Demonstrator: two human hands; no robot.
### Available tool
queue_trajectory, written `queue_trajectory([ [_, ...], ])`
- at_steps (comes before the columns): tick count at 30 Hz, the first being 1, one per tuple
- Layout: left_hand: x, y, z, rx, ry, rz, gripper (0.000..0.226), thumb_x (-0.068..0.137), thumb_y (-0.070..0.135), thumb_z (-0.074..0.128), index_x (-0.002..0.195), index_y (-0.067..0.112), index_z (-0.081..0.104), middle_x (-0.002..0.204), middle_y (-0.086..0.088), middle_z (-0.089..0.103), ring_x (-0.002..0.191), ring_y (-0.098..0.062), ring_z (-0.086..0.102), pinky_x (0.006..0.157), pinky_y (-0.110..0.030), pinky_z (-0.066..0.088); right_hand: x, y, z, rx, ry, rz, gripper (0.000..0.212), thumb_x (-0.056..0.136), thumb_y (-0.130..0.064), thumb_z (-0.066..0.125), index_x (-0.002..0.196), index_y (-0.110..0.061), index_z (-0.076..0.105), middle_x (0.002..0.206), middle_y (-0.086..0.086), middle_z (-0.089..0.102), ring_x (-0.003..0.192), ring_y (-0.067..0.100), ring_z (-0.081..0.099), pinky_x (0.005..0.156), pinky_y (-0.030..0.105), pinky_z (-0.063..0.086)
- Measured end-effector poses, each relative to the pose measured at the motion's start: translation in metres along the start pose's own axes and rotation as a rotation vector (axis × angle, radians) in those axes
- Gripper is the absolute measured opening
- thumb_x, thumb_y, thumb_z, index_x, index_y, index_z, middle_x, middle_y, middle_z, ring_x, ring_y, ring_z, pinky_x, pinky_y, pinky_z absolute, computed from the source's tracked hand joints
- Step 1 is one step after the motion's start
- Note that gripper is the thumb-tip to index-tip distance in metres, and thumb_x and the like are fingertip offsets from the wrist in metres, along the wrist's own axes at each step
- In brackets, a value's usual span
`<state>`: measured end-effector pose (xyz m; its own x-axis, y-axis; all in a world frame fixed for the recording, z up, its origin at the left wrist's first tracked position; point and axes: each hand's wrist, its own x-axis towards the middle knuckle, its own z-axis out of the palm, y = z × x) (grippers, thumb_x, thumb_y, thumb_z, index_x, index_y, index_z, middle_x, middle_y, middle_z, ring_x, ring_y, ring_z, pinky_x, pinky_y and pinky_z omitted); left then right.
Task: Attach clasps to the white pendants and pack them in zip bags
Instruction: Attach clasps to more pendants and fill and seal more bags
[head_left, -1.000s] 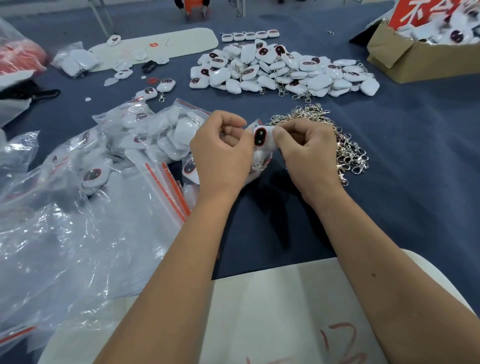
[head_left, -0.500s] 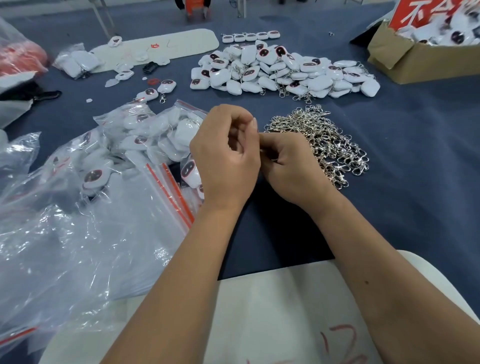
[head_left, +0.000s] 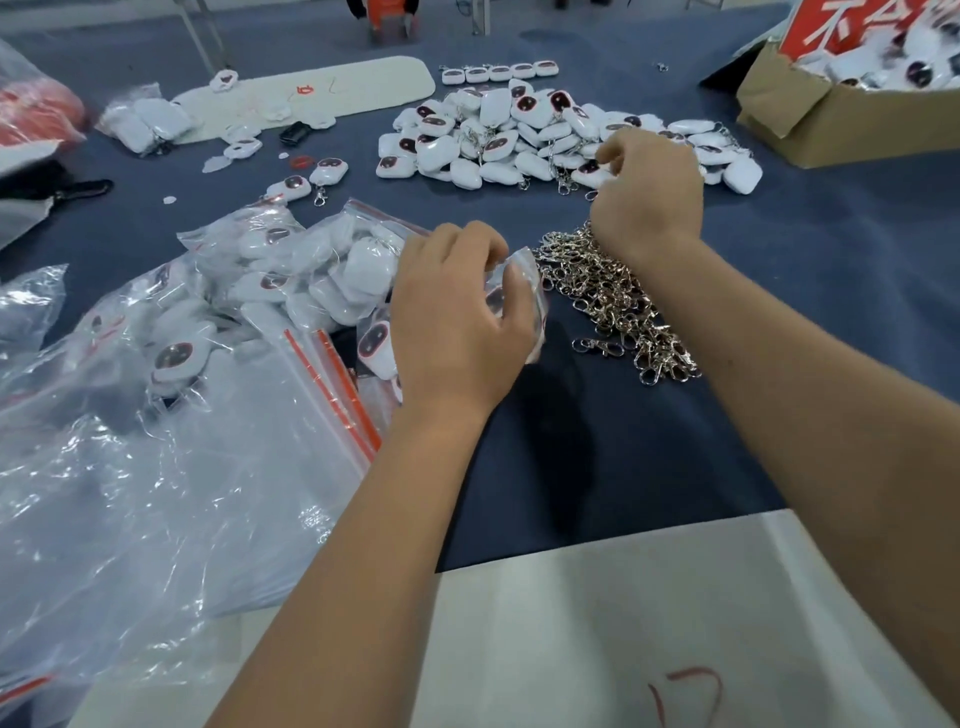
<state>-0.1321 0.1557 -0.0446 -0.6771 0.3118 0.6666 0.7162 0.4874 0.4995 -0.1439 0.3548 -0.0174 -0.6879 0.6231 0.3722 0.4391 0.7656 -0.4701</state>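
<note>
Pendants (head_left: 498, 140): loose white pile sits at the far middle of the bench (head_left: 831, 270), which has a dark blue cover. Some in the pile have chains attached.

Right hand (head_left: 649, 192) is reaching over the near edge of that pile, fingers curled down among the pendants. Can't tell whether its grip has closed on one; fingertips are hidden behind the knuckles.

Left hand (head_left: 457, 322) grips a small zip bag (head_left: 524, 291) with a pendant visible inside, thumb on the right side, fingers curled over the top. It sits between the packed bags and the clasps.

Clasps (head_left: 618, 301): silver heap just right of the left hand, under the right wrist, well short of the pendant pile.

Packed zip bags (head_left: 291, 270) with red seal strips lie left of the left hand, filled with pendants. Large clear plastic sheet (head_left: 130, 493) covers the near left.

Cardboard box (head_left: 841, 124) at far right holds more pendants. White board (head_left: 649, 623) at the near edge, red marking on it. Another white board (head_left: 363, 88) far left of centre, with a few loose pendants around it.
</note>
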Motion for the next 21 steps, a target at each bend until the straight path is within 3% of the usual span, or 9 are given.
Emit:
queue_trajectory([
  [2, 0.0, -0.004, 0.003, 0.03, -0.108, -0.041, 0.014, 0.093, 0.024, 0.058, 0.085, 0.015, 0.066, 0.084, 0.002, 0.066, 0.083, -0.022, 0.058, 0.075, -0.036, 0.044, 0.019, 0.008, 0.005, -0.225, -0.165, -0.002, 0.062, 0.087, -0.005, 0.057, 0.146, -0.023, 0.051, 0.143, 0.014, 0.052, 0.141, 0.039, 0.037, 0.109, 0.04, 0.038],
  [4, 0.0, -0.005, 0.004, 0.052, -0.167, -0.02, 0.016, 0.093, 0.026, 0.058, 0.084, 0.016, 0.067, 0.083, 0.003, 0.067, 0.082, -0.02, 0.059, 0.074, -0.036, 0.044, 0.027, 0.015, 0.01, -0.284, -0.29, 0.021, 0.073, 0.091, -0.009, 0.059, 0.157, -0.029, 0.035, 0.164, 0.015, 0.026, 0.152, 0.043, 0.016, 0.117, 0.046, 0.033],
  [6, 0.0, -0.006, 0.005, 0.03, -0.195, -0.026, 0.016, 0.092, 0.026, 0.057, 0.084, 0.016, 0.068, 0.083, 0.004, 0.067, 0.083, -0.021, 0.06, 0.075, -0.04, 0.047, 0.03, 0.022, 0.014, -0.289, -0.345, 0.009, 0.072, 0.095, -0.008, 0.057, 0.16, -0.028, 0.032, 0.167, 0.019, 0.019, 0.154, 0.044, 0.013, 0.123, 0.047, 0.024],
  [9, 0.0, -0.007, 0.006, 0.016, -0.195, -0.047, 0.015, 0.092, 0.024, 0.058, 0.084, 0.016, 0.067, 0.082, 0.004, 0.067, 0.083, -0.02, 0.06, 0.076, -0.04, 0.048, 0.028, 0.027, 0.016, -0.315, -0.241, -0.096, 0.053, 0.091, -0.001, 0.058, 0.14, -0.022, 0.059, 0.145, 0.019, 0.046, 0.135, 0.042, 0.041, 0.115, 0.041, 0.031],
  [12, 0.0, -0.007, 0.006, 0.007, -0.196, -0.061, 0.014, 0.092, 0.024, 0.059, 0.084, 0.017, 0.068, 0.083, 0.005, 0.068, 0.083, -0.018, 0.061, 0.076, -0.038, 0.048, 0.018, 0.027, 0.013, -0.28, -0.133, -0.148, 0.043, 0.092, 0.0, 0.059, 0.122, -0.027, 0.073, 0.133, 0.015, 0.053, 0.121, 0.042, 0.046, 0.103, 0.038, 0.039],
  [15, 0.0, -0.006, 0.005, 0.001, -0.199, -0.07, 0.014, 0.092, 0.025, 0.06, 0.084, 0.018, 0.068, 0.083, 0.006, 0.068, 0.084, -0.017, 0.061, 0.077, -0.035, 0.047, 0.007, 0.025, 0.01, -0.205, -0.097, -0.189, 0.041, 0.098, 0.0, 0.053, 0.124, -0.026, 0.073, 0.127, 0.015, 0.062, 0.116, 0.041, 0.053, 0.099, 0.039, 0.042],
  [18, -0.001, -0.006, 0.004, -0.046, -0.171, -0.073, 0.011, 0.091, 0.024, 0.062, 0.085, 0.017, 0.068, 0.083, 0.005, 0.068, 0.084, -0.018, 0.061, 0.077, -0.036, 0.048, -0.009, 0.019, 0.001, 0.026, 0.03, -0.165, 0.047, 0.096, 0.007, 0.041, 0.125, -0.018, 0.068, 0.098, 0.008, 0.069, 0.101, 0.032, 0.061, 0.079, 0.036, 0.044],
  [21, -0.002, -0.004, 0.003, -0.117, -0.105, -0.069, 0.01, 0.09, 0.022, 0.061, 0.089, 0.014, 0.068, 0.087, 0.003, 0.067, 0.083, -0.019, 0.061, 0.078, -0.041, 0.05, -0.037, 0.003, -0.009, 0.444, -0.005, -0.079, 0.036, 0.098, 0.006, 0.04, 0.123, -0.015, 0.054, 0.08, 0.006, 0.055, 0.081, 0.031, 0.069, 0.069, 0.052, 0.056],
])
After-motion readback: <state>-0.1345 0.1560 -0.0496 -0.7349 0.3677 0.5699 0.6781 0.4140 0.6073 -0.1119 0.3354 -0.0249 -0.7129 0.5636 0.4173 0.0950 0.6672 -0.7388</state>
